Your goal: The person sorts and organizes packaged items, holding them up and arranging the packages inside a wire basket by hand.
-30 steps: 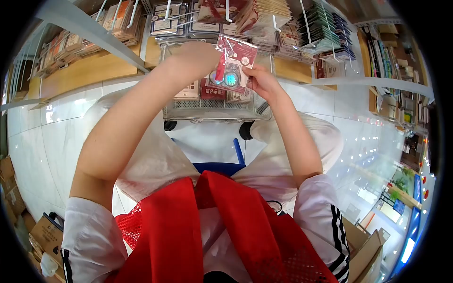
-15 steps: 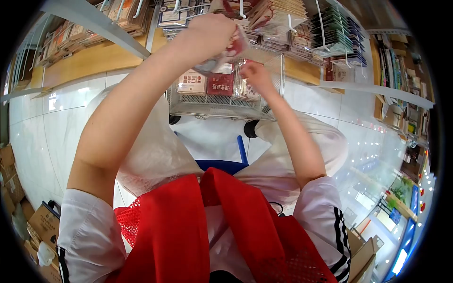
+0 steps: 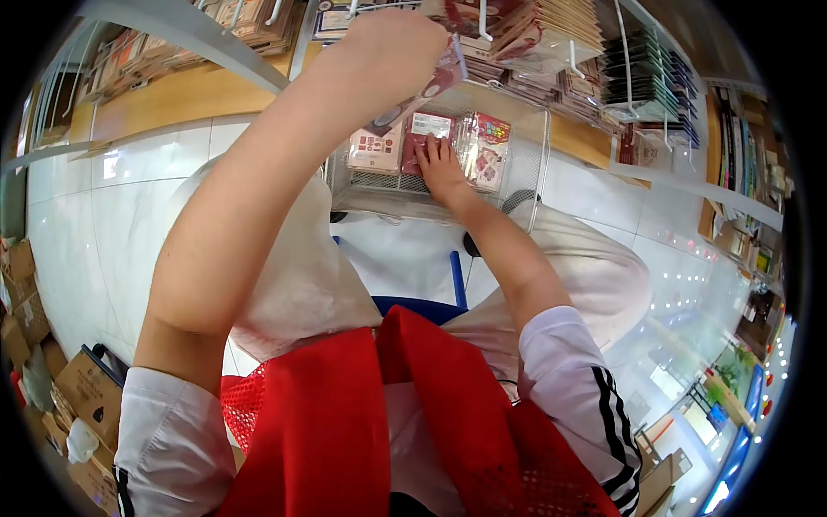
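Observation:
My left hand (image 3: 398,53) is raised at the hanging goods, its fingers closed on a clear-wrapped dark red packet (image 3: 444,76) that hangs tilted below it. Under it is a wire mesh basket (image 3: 405,200) holding flat packets. My right hand (image 3: 441,171) reaches into the basket with its fingers spread, touching a dark red packet (image 3: 419,142). A cream packet (image 3: 376,148) lies left of that one, and a packet with a colourful red top (image 3: 488,151) stands to the right.
White display hooks (image 3: 485,21) and stacked packets (image 3: 551,34) are above the basket. A white metal bar (image 3: 194,45) slants across the upper left. Book shelves (image 3: 741,155) stand at the right, cardboard boxes (image 3: 90,401) at the lower left.
My right hand has let go of the packet with round shiny parts and moved down into the basket. My left hand has lifted that packet up toward the hooks. The view has shifted slightly.

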Demonstrator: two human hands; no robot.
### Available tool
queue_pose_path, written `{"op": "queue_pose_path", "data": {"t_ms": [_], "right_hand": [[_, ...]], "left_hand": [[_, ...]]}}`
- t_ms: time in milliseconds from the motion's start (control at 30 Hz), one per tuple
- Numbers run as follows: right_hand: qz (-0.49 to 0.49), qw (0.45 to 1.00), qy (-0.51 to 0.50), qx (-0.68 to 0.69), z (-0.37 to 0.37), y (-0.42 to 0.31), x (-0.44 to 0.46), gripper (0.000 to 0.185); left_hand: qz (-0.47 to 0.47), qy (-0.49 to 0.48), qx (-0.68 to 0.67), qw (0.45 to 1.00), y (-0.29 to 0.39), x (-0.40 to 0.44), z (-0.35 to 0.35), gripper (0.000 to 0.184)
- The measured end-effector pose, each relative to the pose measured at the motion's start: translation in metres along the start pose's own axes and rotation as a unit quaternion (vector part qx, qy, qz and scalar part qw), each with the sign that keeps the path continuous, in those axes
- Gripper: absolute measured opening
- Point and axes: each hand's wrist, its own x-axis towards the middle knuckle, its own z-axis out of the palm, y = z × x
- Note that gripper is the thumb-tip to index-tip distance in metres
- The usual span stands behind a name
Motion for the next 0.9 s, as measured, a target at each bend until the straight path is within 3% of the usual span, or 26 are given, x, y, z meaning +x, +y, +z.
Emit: {"op": "queue_pose_path", "data": {"t_ms": [200, 300, 400, 500, 700, 800, 900], "right_hand": [[-0.003, 0.998, 0.065, 0.023, 0.005, -0.001, 0.005, 0.046], [-0.012, 0.990, 0.075, 0.117, -0.004, 0.014, 0.011, 0.035], [-0.002, 0.972, 0.029, 0.232, -0.032, 0.028, 0.015, 0.021], [0.047, 0.966, -0.030, 0.253, -0.067, 0.035, 0.017, 0.022], [0.008, 0.970, -0.007, 0.244, -0.063, 0.039, 0.018, 0.021], [-0.008, 0.974, -0.026, 0.225, -0.058, 0.028, 0.011, 0.027], [-0.006, 0.982, -0.019, 0.186, -0.044, 0.013, 0.005, 0.038]], "left_hand": [[0.043, 0.065, 0.036, 0.996, -0.013, -0.001, 0.005, 0.013], [-0.039, -0.092, 0.046, 0.994, -0.005, 0.009, -0.032, 0.016], [-0.006, -0.008, -0.004, 1.000, -0.007, 0.001, -0.032, 0.017], [-0.023, -0.069, 0.019, 0.997, -0.009, 0.007, -0.027, 0.017], [0.005, 0.005, -0.041, 0.999, -0.010, 0.001, -0.029, 0.018], [0.000, 0.001, -0.098, 0.995, -0.006, 0.000, -0.036, 0.020], [-0.020, -0.009, -0.069, 0.997, -0.007, 0.003, -0.032, 0.021]]}}
